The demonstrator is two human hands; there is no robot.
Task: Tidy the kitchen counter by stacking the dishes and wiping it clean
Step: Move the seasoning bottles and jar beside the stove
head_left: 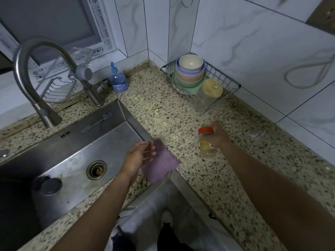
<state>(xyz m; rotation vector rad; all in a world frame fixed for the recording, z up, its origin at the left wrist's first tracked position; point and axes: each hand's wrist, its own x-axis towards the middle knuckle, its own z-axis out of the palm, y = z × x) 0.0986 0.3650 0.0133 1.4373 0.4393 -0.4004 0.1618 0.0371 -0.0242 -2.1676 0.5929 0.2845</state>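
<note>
where cloth [163, 165] meets sink [76, 156] — jar [206, 147] gripped

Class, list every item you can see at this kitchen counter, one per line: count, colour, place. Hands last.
wire basket: one, metal, back corner of the counter
bowls: one nested stack, cream, lilac, pink, green, in the wire basket
yellow-lidded jar: one, clear, in the basket
sink: one, steel, left of the counter
tap: one, steel, behind the sink
spray bottle: one, blue, beside the tap
crumbs: scattered, pale yellow, on the counter
cloth: one, purple, at the sink's corner
red-lidded jar: one, clear, in the right hand
left hand: one, fingers stretched out at the cloth's edge
right hand: one, grips the red-lidded jar
</note>
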